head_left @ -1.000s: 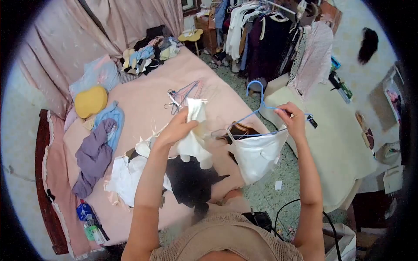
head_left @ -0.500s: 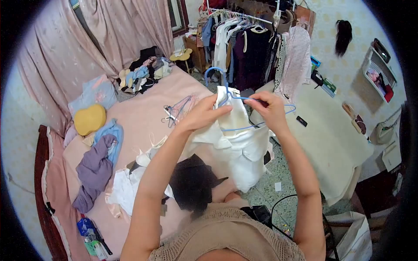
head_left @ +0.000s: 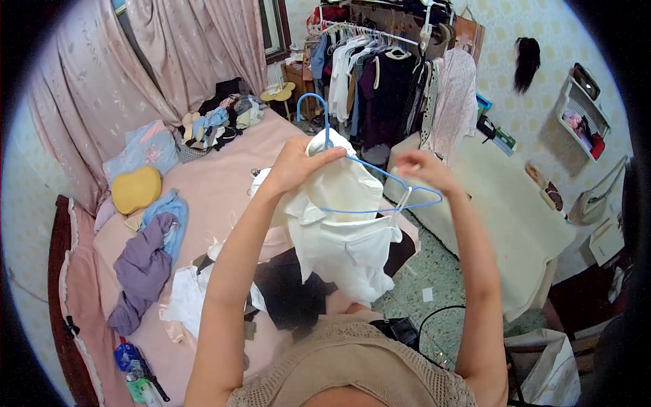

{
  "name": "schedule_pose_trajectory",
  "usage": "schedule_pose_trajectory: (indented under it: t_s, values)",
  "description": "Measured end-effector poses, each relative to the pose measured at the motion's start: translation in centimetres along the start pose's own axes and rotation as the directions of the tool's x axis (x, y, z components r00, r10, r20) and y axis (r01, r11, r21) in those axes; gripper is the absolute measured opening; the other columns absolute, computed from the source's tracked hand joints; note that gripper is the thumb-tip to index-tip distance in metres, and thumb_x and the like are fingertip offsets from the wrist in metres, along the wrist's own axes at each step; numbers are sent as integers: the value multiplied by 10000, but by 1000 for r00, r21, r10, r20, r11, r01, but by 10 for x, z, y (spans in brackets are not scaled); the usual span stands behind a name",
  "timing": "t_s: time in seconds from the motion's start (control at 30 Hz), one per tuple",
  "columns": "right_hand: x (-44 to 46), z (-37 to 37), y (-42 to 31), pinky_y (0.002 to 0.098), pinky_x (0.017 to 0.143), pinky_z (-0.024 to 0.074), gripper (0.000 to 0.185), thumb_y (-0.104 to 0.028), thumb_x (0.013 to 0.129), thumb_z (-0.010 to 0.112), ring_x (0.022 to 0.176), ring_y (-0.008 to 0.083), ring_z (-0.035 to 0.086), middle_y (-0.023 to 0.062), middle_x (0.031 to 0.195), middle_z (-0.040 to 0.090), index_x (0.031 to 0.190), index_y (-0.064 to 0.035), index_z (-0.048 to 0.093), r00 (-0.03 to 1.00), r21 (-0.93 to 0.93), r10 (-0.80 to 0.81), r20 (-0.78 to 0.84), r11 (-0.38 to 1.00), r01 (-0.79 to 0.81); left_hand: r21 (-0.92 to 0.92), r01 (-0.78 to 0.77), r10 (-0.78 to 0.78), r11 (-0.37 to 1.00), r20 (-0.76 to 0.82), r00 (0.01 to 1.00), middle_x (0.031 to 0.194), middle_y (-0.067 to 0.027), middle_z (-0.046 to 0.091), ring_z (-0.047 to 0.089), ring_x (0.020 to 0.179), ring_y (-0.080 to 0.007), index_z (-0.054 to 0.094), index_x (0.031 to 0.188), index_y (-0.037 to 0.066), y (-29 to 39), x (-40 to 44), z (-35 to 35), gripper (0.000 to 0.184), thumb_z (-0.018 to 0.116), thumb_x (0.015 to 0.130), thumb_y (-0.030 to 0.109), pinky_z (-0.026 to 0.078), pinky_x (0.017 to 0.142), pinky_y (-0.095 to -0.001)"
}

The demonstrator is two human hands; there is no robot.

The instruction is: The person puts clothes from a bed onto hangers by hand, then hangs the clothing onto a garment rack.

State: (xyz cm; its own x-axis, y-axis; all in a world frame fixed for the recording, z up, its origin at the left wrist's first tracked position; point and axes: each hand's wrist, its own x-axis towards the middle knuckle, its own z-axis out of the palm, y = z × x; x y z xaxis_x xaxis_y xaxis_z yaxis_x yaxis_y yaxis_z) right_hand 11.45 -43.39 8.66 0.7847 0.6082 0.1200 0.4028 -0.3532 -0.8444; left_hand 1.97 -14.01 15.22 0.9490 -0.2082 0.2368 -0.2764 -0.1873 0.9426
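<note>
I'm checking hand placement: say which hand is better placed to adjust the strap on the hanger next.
Probably the right hand: blurred but apparently empty, it is close to the strap. The left hand is occupied, pinching white cloth at the neck of the hanger, farther away.

White garment on blue hanger

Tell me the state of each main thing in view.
Blue hanger: held, hook up.
White fabric: on the hanger, strap near its right end.
Left hand: grip closed on hanger and fabric.
Right hand: blurred beside the hanger.
Purple cloth: crumpled on bed.
Rack clothes: hanging.
</note>
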Motion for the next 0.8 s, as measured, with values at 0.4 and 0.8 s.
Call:
schedule_pose_trajectory:
  t_s: [0.4,0.8]
  values:
    - [21,25,37,212,602,371,137,-198,891,499,669,55,412,-44,717,481,847,-77,545,619,62,-78,-781,978,201,-24,29,-30,999,-49,998,757,12,610,523,673,-46,653,827,12,-2,-2,-21,232,652,797,242,424,612,-207]
    - [-40,77,-34,259,537,419,104,-115,760,630,597,169,552,64,686,568,837,-49,609,841,-532,-497,-214,781,327,145,-71,117,987,-335,935,683,3,584,471,633,-53,638,843,11,-41,23,-26,281,615,793,287,391,594,-232]
